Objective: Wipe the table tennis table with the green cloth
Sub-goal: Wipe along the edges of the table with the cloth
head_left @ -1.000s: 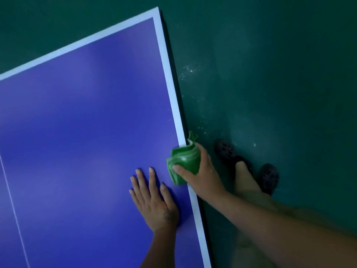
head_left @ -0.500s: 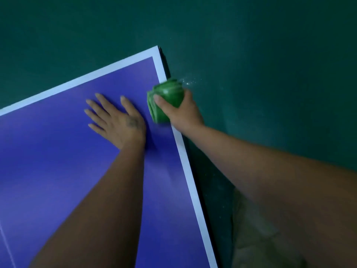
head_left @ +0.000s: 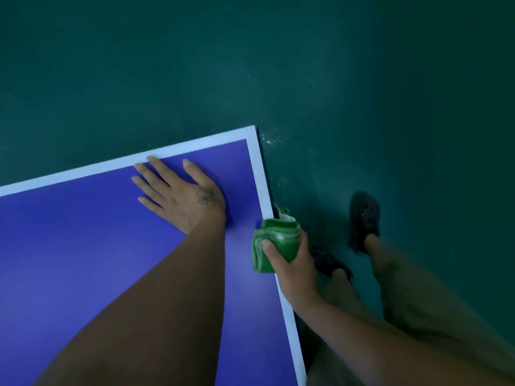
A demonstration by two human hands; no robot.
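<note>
The blue table tennis table with a white border fills the lower left; its corner is at upper centre. My right hand grips the folded green cloth, pressing it on the table's right white edge, thumb on top of the cloth. My left hand lies flat on the blue surface near the far corner, fingers spread, holding nothing. Its fingertips reach the far white border.
A dark green floor surrounds the table. My legs and two dark clog shoes stand on the floor right of the table edge. Small pale specks lie on the floor by the corner.
My right hand has slid the cloth back along the right edge, away from the corner and toward me. My left hand stays flat near the corner. My view has tilted down.
</note>
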